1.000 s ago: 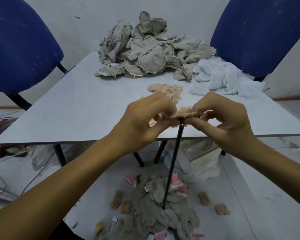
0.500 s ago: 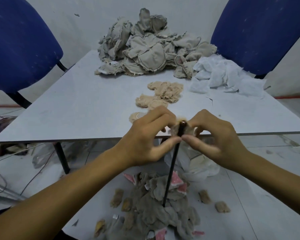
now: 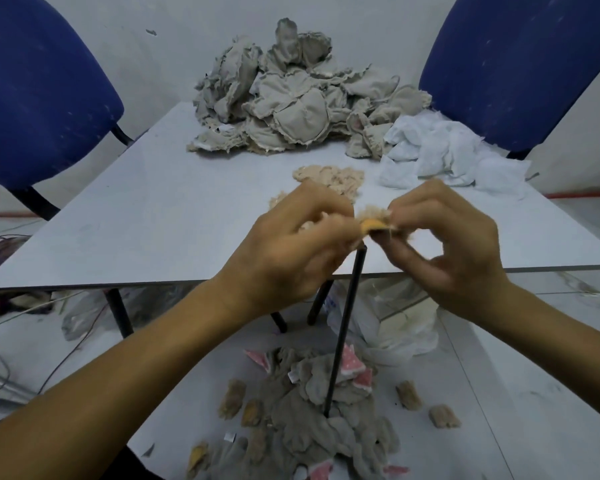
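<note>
Left hand [image 3: 291, 258] and right hand [image 3: 447, 251], fingers curled, meet just above the black rod [image 3: 347, 317], at its tip, both pinching the small furry piece [image 3: 373, 221]. Pulled down off-centre, the piece may slip beside the rod, or its seam may tear.

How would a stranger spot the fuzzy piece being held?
Start at the front edge of the grey table. There the left hand and right hand pinch a small tan furry piece above a black rod. Unlike the tan pieces lying behind, it is held aloft.
</note>
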`<state>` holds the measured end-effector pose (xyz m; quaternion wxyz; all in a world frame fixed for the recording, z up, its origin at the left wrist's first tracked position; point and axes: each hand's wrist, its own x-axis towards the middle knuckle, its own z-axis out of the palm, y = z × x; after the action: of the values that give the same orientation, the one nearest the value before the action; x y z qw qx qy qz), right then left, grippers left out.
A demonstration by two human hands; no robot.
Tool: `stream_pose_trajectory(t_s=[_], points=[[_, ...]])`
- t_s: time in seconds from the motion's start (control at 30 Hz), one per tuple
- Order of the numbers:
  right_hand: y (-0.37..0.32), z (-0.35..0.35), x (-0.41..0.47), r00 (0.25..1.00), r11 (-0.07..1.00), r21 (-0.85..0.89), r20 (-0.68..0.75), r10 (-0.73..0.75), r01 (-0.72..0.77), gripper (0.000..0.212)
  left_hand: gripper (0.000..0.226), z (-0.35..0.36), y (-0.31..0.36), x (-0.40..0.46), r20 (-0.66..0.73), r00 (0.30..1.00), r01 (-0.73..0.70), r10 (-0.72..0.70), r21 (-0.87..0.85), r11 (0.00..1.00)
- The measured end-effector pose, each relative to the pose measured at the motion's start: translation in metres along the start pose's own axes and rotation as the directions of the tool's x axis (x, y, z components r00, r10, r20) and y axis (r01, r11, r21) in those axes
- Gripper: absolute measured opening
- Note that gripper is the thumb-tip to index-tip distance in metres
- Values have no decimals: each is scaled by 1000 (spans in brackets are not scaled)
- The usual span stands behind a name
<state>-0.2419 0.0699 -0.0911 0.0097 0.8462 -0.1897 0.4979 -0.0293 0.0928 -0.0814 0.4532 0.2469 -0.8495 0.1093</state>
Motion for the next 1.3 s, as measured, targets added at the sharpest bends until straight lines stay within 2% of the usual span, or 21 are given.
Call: stream_pose_trajectory(t_s=[0.07,0.2,0.3,0.43,0.53,0.6,0.67,0.7,0.77,0.83,0.93,1.07,1.13,1.2,1.23,1.27,1.3], points=[[3,-1,-6,992,988,-110,78,-101,109,9,6,-1,-4,-1,35,994,-107,105,54,993],[7,1,-17,980,978,-169,174,-96,126,11,18,-1,-8,-7,77,982,-180,173,104,978],[7,3,-16,981,976,-187,174,-83,115,13,4,2,-4,-9,88,982,-180,169,146,973],[6,5,-18,975,991,-109,215,-58,83,21,10,5,-3,-10,87,985,-161,150,148,976],[5,2,-18,979,1000,-9,204,-8,10,7,8,1,-3,-10,130,981,-153,144,68,986],[5,1,-11,987,989,104,128,93,-106,7,8,0,-4,-8,101,993,-55,58,-33,998],[4,4,-3,953,912,277,104,285,-303,11,4,0,-6,-1,78,991,119,-106,-191,974],[3,6,0,913,838,363,123,390,-407,12,9,1,-6,3,88,973,232,-215,-284,931],[3,12,4,830,711,446,158,534,-543,10,16,3,-8,9,181,889,455,-420,-440,774],[4,17,5,782,663,452,139,608,-596,9,19,7,-9,11,249,807,583,-536,-479,656],[3,24,9,740,636,470,56,670,-612,13,26,14,-12,11,217,756,636,-617,-464,616],[5,33,10,662,626,394,-57,747,-673,15,29,27,-7,8,49,751,649,-658,-234,724],[5,37,8,664,656,321,-101,740,-683,17,35,34,-3,6,-23,757,645,-653,-130,753],[4,41,8,689,686,290,-109,716,-667,21,31,37,-4,4,-34,770,637,-637,-9,770],[5,42,8,700,691,302,-98,708,-657,23,28,38,-7,5,-14,764,645,-645,-8,764],[6,43,8,705,691,311,-85,704,-652,25,24,37,-11,6,53,729,683,-682,-107,722],[9,43,7,711,696,303,-79,699,-651,25,21,34,-13,8,172,667,737,-725,-293,609]])
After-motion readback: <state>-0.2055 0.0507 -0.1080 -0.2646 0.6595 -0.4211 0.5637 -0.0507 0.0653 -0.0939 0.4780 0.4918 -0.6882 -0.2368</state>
